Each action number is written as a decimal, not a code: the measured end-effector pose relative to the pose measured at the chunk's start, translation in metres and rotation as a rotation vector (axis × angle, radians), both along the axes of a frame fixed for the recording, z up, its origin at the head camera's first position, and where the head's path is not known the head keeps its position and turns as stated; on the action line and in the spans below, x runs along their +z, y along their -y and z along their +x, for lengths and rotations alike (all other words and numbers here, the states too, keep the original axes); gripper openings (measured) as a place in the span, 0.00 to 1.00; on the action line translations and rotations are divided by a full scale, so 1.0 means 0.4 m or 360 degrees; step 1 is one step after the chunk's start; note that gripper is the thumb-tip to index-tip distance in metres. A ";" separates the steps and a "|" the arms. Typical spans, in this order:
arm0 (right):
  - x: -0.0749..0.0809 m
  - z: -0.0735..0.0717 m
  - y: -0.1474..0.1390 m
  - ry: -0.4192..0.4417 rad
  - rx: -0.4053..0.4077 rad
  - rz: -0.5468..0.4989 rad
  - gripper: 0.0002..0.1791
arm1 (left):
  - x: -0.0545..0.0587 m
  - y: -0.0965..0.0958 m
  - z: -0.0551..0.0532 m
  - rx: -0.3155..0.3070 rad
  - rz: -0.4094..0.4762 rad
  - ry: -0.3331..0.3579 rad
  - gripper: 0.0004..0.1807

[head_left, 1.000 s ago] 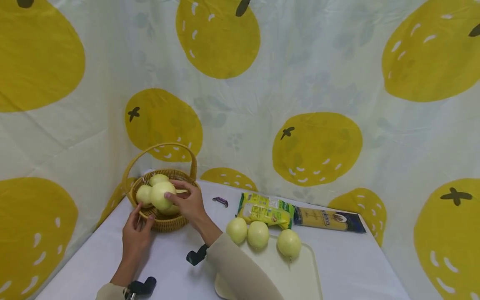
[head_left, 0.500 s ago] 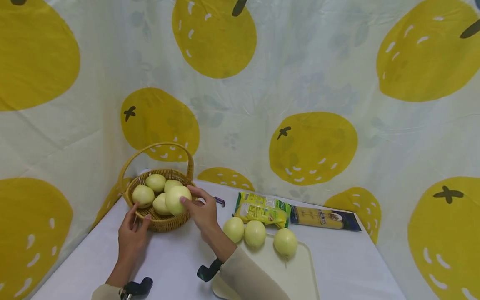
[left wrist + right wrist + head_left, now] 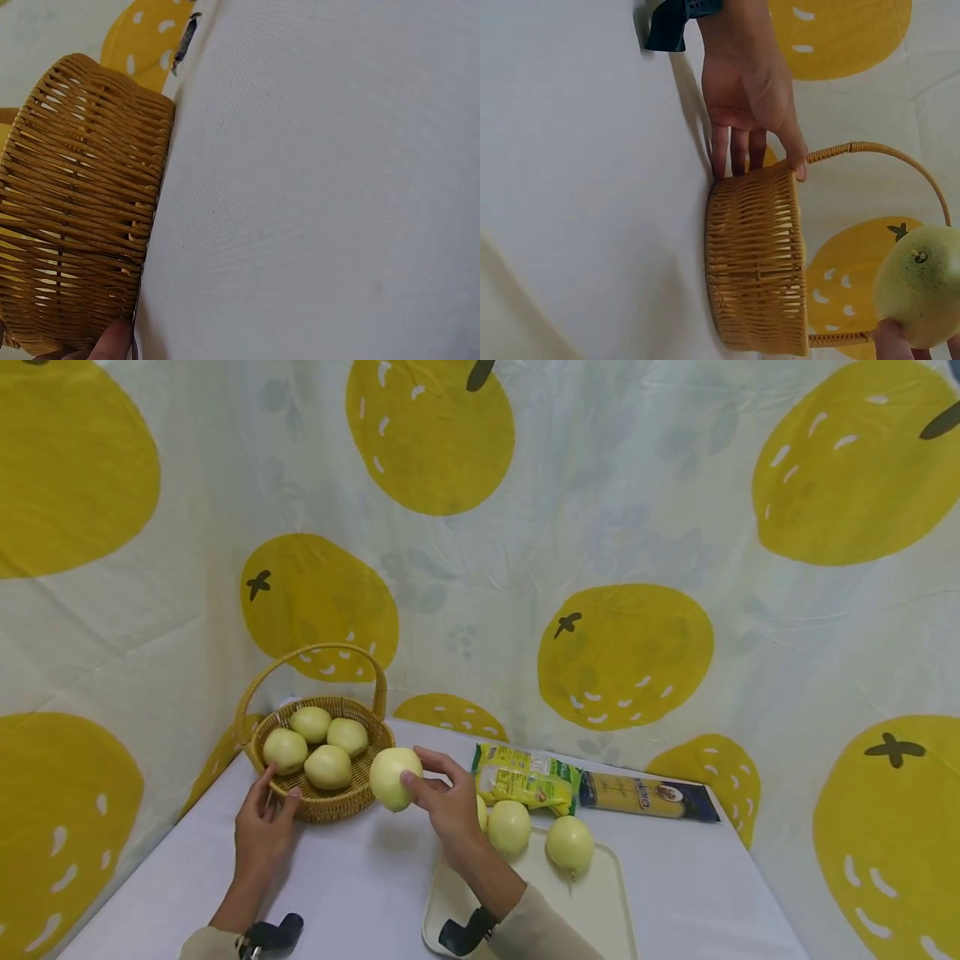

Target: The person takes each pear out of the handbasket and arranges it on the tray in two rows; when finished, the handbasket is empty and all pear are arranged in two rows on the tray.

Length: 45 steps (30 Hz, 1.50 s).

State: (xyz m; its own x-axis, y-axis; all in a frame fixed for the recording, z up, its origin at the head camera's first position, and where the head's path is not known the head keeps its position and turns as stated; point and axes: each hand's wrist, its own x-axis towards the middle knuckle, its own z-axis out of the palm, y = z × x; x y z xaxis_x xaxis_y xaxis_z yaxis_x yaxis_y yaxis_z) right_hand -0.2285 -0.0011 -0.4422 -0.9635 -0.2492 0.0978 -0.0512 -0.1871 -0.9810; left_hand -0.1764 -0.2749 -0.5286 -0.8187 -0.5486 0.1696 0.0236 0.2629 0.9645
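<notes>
My right hand pinches a pale yellow-green pear between thumb and fingers, above the table just right of the wicker basket. In the right wrist view, the same pear shows its speckled end at the right edge. With the thumb at the rim and the fingers low against the side, my left hand holds the basket's near left; in the right wrist view this left hand is plain. Several pears, such as this front pear, lie inside the basket under its arched handle.
A cream tray stands at the right, pears such as this one along its far side. Behind it lie a yellow-green packet and a blue-and-yellow pasta packet. A small purple wrapped item lies near the patterned curtain.
My right hand has carried the pear from over the basket rightward, past its rim, uncovering the pears inside. My left hand stays at the basket.
</notes>
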 end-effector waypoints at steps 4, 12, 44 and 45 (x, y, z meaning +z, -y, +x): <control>-0.002 0.011 -0.051 0.0008 -0.0018 0.0043 0.25 | -0.002 0.000 -0.001 0.0001 0.0004 -0.0002 0.38; -0.012 0.035 -0.166 0.0094 -0.0117 0.0177 0.29 | -0.005 0.004 -0.002 0.0004 0.0005 0.0014 0.38; 0.012 0.044 -0.557 0.0276 -0.0759 0.0361 0.36 | 0.010 -0.001 -0.001 -0.0004 0.0052 0.0024 0.38; 0.010 0.045 -0.569 0.0288 -0.0773 0.0382 0.37 | 0.010 -0.001 -0.001 -0.0006 0.0056 0.0021 0.38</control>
State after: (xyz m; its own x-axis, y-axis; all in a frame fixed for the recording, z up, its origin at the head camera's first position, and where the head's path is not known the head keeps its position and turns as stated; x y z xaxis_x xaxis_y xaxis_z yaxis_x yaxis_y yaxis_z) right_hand -0.2106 0.2264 -0.4384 -0.9692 0.2315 -0.0841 0.0970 0.0449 -0.9943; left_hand -0.1769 -0.2746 -0.5245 -0.8227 -0.5511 0.1393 0.0117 0.2285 0.9735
